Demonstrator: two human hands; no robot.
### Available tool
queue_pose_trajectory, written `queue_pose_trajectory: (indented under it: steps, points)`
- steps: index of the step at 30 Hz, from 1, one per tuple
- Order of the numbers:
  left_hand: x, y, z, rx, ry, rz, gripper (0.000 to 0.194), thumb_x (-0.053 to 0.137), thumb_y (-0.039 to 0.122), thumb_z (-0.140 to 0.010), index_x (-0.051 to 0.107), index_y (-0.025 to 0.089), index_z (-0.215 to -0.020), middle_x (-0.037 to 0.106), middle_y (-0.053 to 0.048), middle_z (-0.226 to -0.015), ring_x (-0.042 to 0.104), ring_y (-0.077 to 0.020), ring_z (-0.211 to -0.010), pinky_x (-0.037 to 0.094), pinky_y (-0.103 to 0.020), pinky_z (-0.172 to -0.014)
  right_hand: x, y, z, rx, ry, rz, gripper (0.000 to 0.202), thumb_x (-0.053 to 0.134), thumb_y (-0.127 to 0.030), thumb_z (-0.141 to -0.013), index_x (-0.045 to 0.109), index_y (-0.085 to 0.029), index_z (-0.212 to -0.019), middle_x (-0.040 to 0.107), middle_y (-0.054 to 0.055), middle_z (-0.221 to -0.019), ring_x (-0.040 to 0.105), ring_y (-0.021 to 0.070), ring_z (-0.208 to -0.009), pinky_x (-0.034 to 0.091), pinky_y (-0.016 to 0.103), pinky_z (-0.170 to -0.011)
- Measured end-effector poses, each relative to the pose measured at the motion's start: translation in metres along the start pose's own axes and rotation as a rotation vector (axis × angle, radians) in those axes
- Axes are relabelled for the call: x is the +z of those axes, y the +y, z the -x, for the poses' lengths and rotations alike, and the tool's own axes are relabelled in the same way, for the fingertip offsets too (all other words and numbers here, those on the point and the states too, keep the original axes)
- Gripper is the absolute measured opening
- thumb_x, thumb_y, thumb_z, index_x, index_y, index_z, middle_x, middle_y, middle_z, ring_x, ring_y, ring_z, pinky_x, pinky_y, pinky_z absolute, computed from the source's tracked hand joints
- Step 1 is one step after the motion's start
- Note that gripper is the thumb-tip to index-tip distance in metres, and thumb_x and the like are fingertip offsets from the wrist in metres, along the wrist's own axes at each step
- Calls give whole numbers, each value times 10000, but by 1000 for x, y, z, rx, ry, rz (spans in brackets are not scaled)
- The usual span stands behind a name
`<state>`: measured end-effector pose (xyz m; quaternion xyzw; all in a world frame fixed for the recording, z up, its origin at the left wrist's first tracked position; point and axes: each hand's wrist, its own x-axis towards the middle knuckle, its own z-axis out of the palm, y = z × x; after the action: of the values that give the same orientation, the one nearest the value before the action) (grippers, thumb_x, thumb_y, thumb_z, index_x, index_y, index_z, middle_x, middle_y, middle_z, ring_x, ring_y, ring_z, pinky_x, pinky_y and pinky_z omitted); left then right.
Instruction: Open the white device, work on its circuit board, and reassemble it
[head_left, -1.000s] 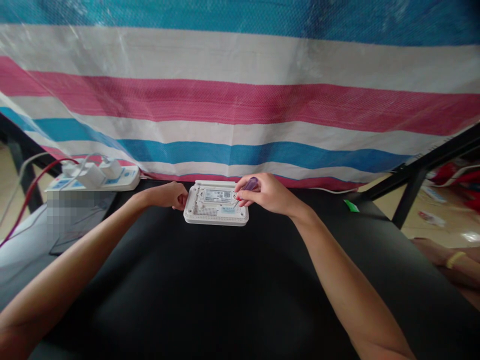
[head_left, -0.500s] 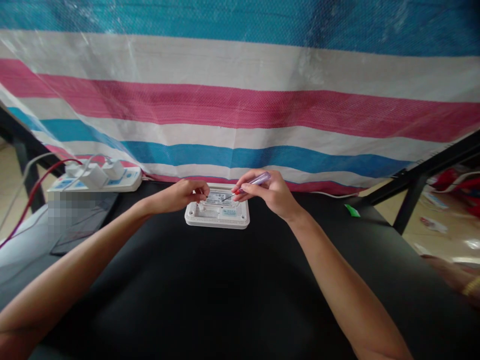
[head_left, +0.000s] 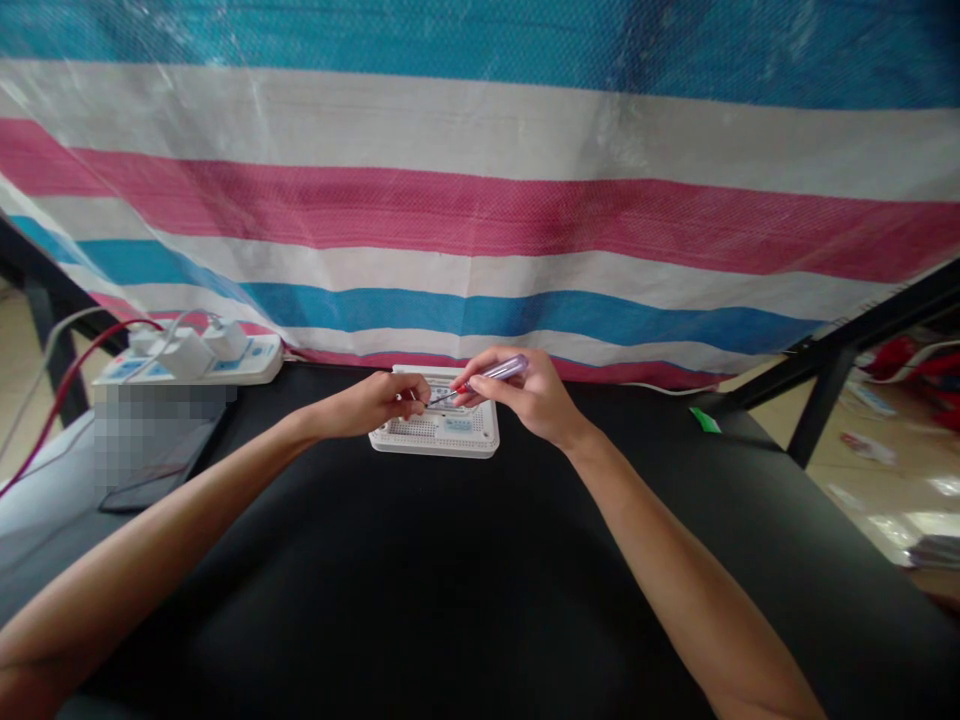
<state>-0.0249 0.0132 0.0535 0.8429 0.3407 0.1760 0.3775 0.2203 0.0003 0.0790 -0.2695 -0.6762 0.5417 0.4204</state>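
Observation:
A small white device with vented panels and labels (head_left: 469,442) lies flat on the black table near the striped sheet. Held in my right hand (head_left: 536,398) is a screwdriver (head_left: 505,370) with a clear purple handle and a red collar. Its thin shaft points left and slightly down over the device. My left hand (head_left: 386,403) is closed in a pinch above the device's left part, fingertips at the screwdriver's tip. Whatever lies between those fingertips is too small or hidden to make out. Both hands cover parts of the device.
At the left stands a white power strip (head_left: 264,362) with plugged-in chargers and cables, beside a dark flat object (head_left: 161,480). A small green packet (head_left: 705,420) lies on the black table (head_left: 450,580) at right. The striped sheet (head_left: 480,210) hangs behind the table.
My left hand has moved right to the screwdriver's tip. My right hand has shifted slightly left with the screwdriver. The device stays in place.

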Motion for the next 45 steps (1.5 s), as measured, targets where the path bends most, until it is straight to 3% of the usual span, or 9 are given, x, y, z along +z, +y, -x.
queue_pose_trajectory:
  steps: [10, 45]
  points:
    - [-2, 1, 1, -9, -2, 31, 182, 491, 315, -923, 564, 149, -922, 572, -11, -808, 490, -127, -721, 412, -239, -663, 3, 9, 0, 16, -5, 16, 218, 760, -340, -801, 729, -140, -884, 760, 71, -856, 760, 205, -760, 636, 325, -717]
    - [-1, 1, 0, -27, 14, -51, 213, 506, 353, -912, 578, 153, -919, 583, -15, -791, 505, -133, -698, 411, -236, -641, 5, 5, 1, 2, -6, 61, 208, 720, -352, -822, 725, -153, -879, 748, 57, -834, 756, 208, -775, 630, 328, -728]
